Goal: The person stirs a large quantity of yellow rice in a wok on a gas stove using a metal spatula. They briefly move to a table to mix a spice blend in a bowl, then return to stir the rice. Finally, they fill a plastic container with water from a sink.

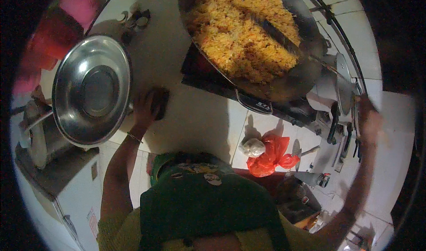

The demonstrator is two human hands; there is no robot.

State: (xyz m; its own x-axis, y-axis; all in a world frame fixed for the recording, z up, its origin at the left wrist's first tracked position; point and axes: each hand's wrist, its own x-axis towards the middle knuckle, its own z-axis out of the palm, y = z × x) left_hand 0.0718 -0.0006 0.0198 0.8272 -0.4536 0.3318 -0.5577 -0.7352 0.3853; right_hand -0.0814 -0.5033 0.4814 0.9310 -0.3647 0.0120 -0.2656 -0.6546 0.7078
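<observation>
Yellow fried rice [239, 34] with mixed bits fills much of a large wok [306, 74] at the top. A long-handled spatula [278, 36] lies across the rice, its handle running to the right. My right hand [367, 121], blurred by motion, is out at the far right, where it appears to grip the end of that handle. On the left, my left hand [144, 109] is beside a wide steel basin [91, 87] whose inside is bare. Its fingers touch or cover a small dark object [161, 102] that I cannot identify.
The wok rests over a black gas stove [209, 71]. A red plastic bag [271, 156] and a clear knotted bag [253, 147] lie on the tiles. A large pot [50, 144] stands at left, near red containers [56, 34]. Utensils [346, 134] are at right.
</observation>
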